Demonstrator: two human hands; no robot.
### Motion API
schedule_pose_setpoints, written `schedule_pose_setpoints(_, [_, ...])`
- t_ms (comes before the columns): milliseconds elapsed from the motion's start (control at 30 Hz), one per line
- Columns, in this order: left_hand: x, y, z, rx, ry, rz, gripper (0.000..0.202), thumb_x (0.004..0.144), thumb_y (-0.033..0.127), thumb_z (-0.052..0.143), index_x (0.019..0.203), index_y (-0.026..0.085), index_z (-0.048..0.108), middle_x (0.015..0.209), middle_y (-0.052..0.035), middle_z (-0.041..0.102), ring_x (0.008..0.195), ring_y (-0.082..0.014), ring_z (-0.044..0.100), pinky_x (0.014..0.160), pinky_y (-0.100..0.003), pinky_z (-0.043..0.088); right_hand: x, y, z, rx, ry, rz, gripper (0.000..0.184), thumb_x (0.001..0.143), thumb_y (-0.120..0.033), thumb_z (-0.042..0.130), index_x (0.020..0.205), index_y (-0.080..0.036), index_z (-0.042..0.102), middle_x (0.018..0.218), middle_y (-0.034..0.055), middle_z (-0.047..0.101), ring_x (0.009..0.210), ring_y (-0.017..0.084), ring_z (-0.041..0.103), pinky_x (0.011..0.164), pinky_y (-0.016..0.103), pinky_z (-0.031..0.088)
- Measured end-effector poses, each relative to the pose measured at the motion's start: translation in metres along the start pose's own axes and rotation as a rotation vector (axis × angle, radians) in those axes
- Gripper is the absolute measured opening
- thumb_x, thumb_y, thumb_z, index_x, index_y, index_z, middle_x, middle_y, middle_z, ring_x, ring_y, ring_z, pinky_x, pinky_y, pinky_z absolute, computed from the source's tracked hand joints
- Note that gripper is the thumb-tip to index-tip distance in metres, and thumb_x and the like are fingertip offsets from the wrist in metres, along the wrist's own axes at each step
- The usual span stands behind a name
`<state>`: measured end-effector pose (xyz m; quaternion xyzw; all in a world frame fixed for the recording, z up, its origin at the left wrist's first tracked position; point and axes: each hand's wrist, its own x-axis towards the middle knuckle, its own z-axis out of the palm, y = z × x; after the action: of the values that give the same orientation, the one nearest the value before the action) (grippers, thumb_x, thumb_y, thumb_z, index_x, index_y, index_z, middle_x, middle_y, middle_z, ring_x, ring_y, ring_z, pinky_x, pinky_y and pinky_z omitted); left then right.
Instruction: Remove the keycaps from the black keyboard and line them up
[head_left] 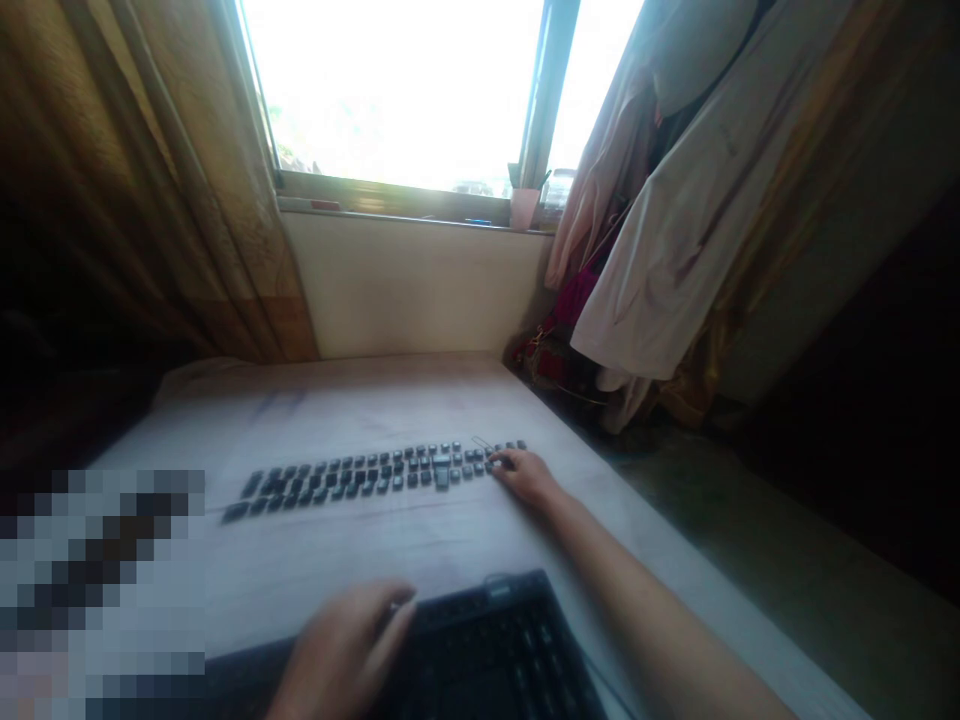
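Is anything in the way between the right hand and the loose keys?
No, nothing I can see: the right hand is at the right end of the rows of loose keys.

No text is readable: the loose keys [373,475] by the right grip [529,478] and keyboard [480,640] by the left grip [349,640] are blurred.

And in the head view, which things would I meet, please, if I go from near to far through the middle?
Black keyboard → rows of small dark keys → pale wall → bright window.
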<state>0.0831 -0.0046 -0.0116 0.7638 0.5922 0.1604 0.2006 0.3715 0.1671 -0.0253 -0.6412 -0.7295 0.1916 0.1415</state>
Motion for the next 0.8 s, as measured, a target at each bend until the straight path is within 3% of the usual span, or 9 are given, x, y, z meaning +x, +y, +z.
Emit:
schedule_pose_setpoints(367, [-0.002,0.004,-0.003,0.014,-0.022,-0.003,0.036,0.09,0.044,0.043,0.104,0.029,0.072,0.107,-0.0028,0.077,0.103,-0.0254,0.071,0.091,-0.041,0.054,-0.005,-0.001,-0.002,0.069,0.04,0.007,0.028,0.097,-0.032,0.059,0.121,-0.019,0.06,0.125,0.0087,0.061,0.103,0.022,0.064,0.088,0.042,0.055])
schedule_pose_setpoints(600, [-0.002,-0.001,0.002,0.042,-0.029,0.031,0.035,0.091,0.042,0.044,0.107,0.028,0.071,0.109,-0.0037,0.077,0.104,-0.0259,0.07,0.093,-0.042,0.054,-0.019,0.0,-0.005,0.307,0.139,-0.029,0.025,0.096,-0.032,0.059,0.117,-0.018,0.062,0.119,0.0075,0.064,0.098,0.02,0.065,0.085,0.04,0.056])
schedule_pose_setpoints(667, [-0.001,0.001,0.001,0.042,-0.036,0.056,0.035,0.091,0.042,0.044,0.106,0.027,0.072,0.107,-0.0038,0.077,0.103,-0.0256,0.07,0.092,-0.042,0.054,-0.029,0.001,-0.008,0.419,0.192,-0.027,0.029,0.096,-0.042,0.057,0.102,-0.015,0.067,0.101,0.006,0.069,0.085,0.018,0.067,0.076,0.035,0.056])
schedule_pose_setpoints(800, [0.001,0.005,-0.004,0.042,-0.057,0.076,0.035,0.092,0.042,0.044,0.104,0.026,0.072,0.104,-0.0039,0.077,0.1,-0.0256,0.069,0.091,-0.042,0.054,-0.06,-0.001,-0.016,0.651,0.276,-0.018,0.069,0.088,-0.074,0.037,0.075,-0.014,0.069,0.068,0.0061,0.068,0.06,0.016,0.062,0.055,0.027,0.048])
